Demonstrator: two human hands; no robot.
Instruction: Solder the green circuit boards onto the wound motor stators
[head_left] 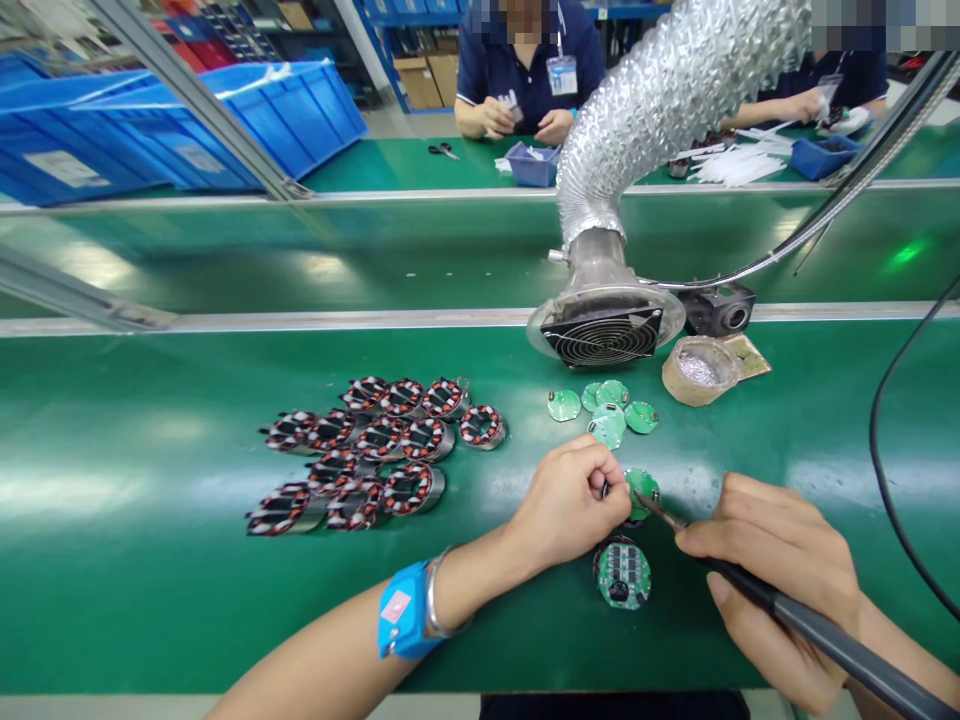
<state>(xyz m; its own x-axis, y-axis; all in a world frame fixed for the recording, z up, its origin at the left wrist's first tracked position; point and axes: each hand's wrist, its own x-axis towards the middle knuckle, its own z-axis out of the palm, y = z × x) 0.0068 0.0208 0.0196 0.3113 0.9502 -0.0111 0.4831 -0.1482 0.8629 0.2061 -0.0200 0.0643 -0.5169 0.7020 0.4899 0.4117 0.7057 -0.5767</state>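
The left hand is curled, its grip pinching a round green circuit board against the green bench. The right hand has its grip closed around a soldering iron, whose tip touches that board's edge at about 3 o'clock. A blue wrist strap circles the left forearm. At 6 o'clock of the held board lies a populated circuit board; whether it sits on a stator is hard to tell. At 12 o'clock rests a cluster of bare green boards, and at 9 o'clock a group of wound stators. Beyond, a fume extractor fan on a foil duct faces the work, beside a solder pot. Across a second green belt, people in dark shirts work beside blue bins.
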